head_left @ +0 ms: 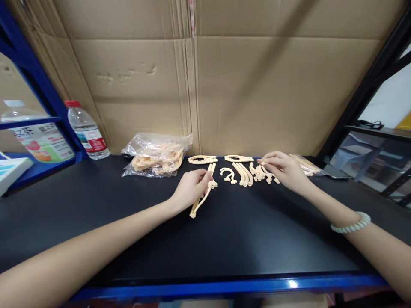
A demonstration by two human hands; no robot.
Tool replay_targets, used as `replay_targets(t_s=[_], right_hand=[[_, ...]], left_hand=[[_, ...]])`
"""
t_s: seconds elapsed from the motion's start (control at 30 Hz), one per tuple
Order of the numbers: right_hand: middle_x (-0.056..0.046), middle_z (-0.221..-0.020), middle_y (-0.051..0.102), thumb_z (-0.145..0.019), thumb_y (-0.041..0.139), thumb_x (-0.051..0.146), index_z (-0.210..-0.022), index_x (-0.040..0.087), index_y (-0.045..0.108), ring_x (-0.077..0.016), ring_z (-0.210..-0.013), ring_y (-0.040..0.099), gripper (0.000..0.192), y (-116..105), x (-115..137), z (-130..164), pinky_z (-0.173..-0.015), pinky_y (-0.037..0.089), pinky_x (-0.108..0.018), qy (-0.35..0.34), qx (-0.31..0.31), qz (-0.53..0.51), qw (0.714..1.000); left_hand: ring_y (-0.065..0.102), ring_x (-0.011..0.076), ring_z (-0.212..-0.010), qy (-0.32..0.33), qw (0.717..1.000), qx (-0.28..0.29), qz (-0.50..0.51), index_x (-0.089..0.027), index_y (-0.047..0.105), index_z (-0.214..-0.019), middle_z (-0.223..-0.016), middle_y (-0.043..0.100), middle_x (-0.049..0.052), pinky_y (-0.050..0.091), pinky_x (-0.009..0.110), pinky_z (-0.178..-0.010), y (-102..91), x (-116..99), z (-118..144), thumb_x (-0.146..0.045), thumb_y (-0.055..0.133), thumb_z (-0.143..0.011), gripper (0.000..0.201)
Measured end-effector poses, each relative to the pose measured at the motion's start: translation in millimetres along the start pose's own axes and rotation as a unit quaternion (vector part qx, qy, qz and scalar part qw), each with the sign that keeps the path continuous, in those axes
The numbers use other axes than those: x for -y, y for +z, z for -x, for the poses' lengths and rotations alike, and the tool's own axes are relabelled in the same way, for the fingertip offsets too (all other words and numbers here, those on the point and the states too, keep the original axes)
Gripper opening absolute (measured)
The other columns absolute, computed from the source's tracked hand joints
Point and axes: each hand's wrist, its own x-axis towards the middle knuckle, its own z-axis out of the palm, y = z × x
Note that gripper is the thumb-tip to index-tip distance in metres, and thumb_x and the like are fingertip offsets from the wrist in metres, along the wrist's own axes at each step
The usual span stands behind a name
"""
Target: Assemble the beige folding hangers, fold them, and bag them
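Your left hand (190, 188) is closed around a long wooden strip (202, 193) at mid-counter (96, 222); keep it level. Your right hand (282, 169) pinches a small piece (261, 163) over the far-right row; lift it clear.

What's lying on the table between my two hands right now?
In the head view, between the left hand and right hand lie a small hook-shaped piece and a row of curved strips.
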Motion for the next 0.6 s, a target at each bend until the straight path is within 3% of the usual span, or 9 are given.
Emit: replay_targets(t_s=[0.17, 0.4, 0.5, 0.6], right_hand=[[-0.009, -0.096, 0.071, -0.083, 0.047, 0.014, -0.089, 0.019, 0.074, -0.0229, -0.088, 0.066, 0.029, 10.9, -26.6, 3.7, -0.082, 0.053, -0.041, 0.002, 0.045, 0.045, 0.998], [-0.006, -0.098, 0.073, -0.074, 0.041, 0.002, -0.088, 0.021, 0.075, -0.0206, -0.089, 0.068, 0.041, 15.4, -43.7, 5.6, -0.081, 0.056, -0.038, 0.026, 0.083, 0.054, 0.995], [-0.008, -0.097, 0.073, -0.073, 0.038, -0.001, -0.089, 0.018, 0.074, -0.0221, -0.091, 0.068, 0.044, 15.6, -39.6, 5.0, -0.084, 0.055, -0.042, 0.017, 0.072, 0.056, 0.996], [-0.009, -0.103, 0.07, -0.079, 0.041, 0.002, -0.1, 0.018, 0.07, -0.0232, -0.099, 0.064, 0.04, 15.5, -11.6, 5.1, -0.09, 0.051, -0.046, -0.017, 0.04, 0.042, 0.998]], left_hand=[[0.054, 0.012, -0.041, -0.13, 0.977, 0.016, 0.17, -0.016, 0.058, -0.076, -0.049, 0.06, -0.001, 0.038, 0.019, -0.04, 0.9, -1.6, -5.5, -0.031, 0.047, -0.089, 0.023], [0.06, 0.0095, -0.048, -0.166, 0.942, 0.017, 0.291, -0.014, 0.052, -0.076, -0.062, 0.066, 0.004, 0.046, 0.018, -0.047, 0.3, -6.0, -0.5, -0.034, 0.046, -0.092, 0.027], [0.061, 0.0088, -0.049, -0.167, 0.928, -0.005, 0.332, -0.014, 0.05, -0.074, -0.063, 0.067, 0.004, 0.047, 0.017, -0.047, 1.0, -8.2, 2.6, -0.035, 0.05, -0.092, 0.028], [0.062, 0.0093, -0.049, -0.163, 0.926, -0.021, 0.341, -0.015, 0.049, -0.074, -0.062, 0.067, 0.004, 0.047, 0.017, -0.047, 3.0, -10.0, 4.6, -0.034, 0.048, -0.093, 0.027]])
